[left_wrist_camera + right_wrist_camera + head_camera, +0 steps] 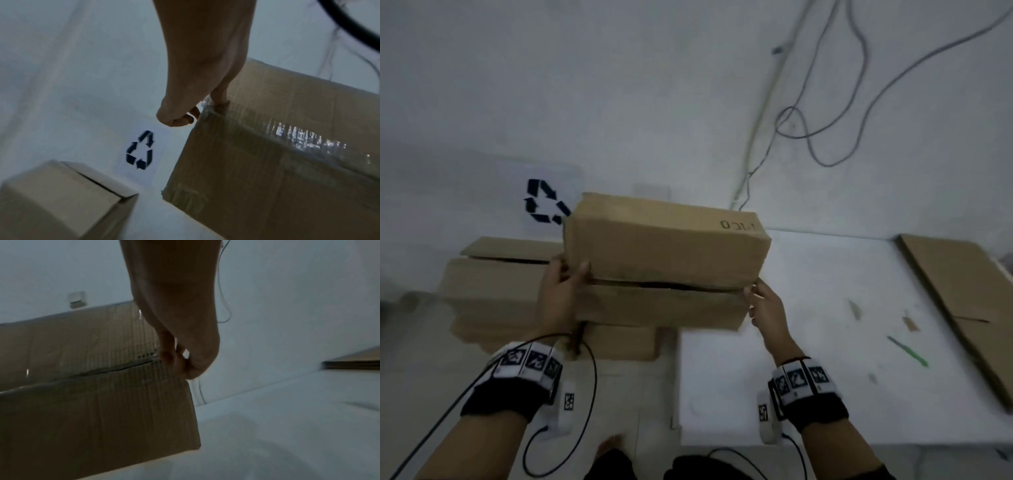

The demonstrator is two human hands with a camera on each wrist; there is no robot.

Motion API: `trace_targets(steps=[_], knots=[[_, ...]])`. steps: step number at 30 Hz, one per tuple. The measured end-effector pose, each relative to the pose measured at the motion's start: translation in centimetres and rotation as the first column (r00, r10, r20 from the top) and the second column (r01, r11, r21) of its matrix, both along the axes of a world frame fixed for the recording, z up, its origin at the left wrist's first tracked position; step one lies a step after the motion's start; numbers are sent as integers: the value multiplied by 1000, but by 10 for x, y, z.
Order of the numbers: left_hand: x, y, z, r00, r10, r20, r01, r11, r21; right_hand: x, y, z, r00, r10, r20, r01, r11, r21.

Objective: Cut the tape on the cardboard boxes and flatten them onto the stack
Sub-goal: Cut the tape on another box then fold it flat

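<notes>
In the head view a brown cardboard box (pixel 664 246) is held up between both hands, its long side facing me with a dark open seam running along it. My left hand (pixel 565 284) grips its left end, thumb on the front face. My right hand (pixel 763 305) pinches the right end at the seam. The left wrist view shows the fingers of my left hand (pixel 185 113) curled at a corner of the box (pixel 277 162), which carries shiny clear tape. From the right wrist, my right hand (pixel 180 363) is seen holding the box (pixel 92 394) at the slit edge.
More cardboard boxes (pixel 493 291) are piled low at the left under a recycling sign (pixel 544 202). A white table (pixel 808 359) at the right holds a green cutter (pixel 907 351) and flattened cardboard (pixel 962 301). Cables (pixel 825 120) hang on the wall.
</notes>
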State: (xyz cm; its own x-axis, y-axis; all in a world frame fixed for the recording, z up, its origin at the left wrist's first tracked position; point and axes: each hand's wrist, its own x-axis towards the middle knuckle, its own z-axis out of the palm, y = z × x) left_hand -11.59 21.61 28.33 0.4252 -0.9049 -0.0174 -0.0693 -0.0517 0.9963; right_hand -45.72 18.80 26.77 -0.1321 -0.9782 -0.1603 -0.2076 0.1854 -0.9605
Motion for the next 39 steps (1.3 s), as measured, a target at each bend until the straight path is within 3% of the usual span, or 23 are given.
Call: trace_targets(steps=[3,5,7,10,15,17,19,22,26,28,30,32,34,39], knots=[[-51,-27,1,972,-206,-109,210,977,21,-55,14,16,948,-172,267,161,985,63],[-93,-42,10,899,-338,-278,366,929,54,-89,31,19,831,-275,483,304,952,20],[-136,-52,17,809,-407,-425,488,867,98,-121,48,19,727,-330,602,450,891,-55],[-181,-64,4,766,-387,-514,547,812,205,-157,70,6,633,-446,633,545,837,45],[-220,-70,-52,588,-536,-606,713,697,76,-190,98,-35,475,-659,583,649,710,274],[-223,-73,-81,604,-509,-613,714,687,134,-193,109,-50,404,-731,550,671,646,365],[-221,-76,-110,727,-453,-516,640,718,272,-192,115,-67,374,-764,525,698,605,384],[-224,-83,-132,905,-302,-299,411,800,436,-192,112,-90,440,-741,506,697,638,328],[-253,-91,-111,922,-310,-231,379,844,380,-218,84,-102,733,-636,243,556,765,324],[-265,-98,-103,930,-299,-214,357,874,329,-245,66,-106,824,-564,47,532,800,279],[-276,-101,-103,944,-252,-213,311,896,318,-277,47,-110,834,-523,-178,552,805,217],[-291,-101,-106,979,-178,-103,203,914,352,-312,29,-115,804,-482,-348,569,793,216],[-308,-98,-111,996,-76,47,49,905,423,-348,11,-125,799,-401,-448,543,801,252],[-359,-87,-117,977,105,186,-175,892,417,-410,-14,-145,762,-175,-624,435,852,292]])
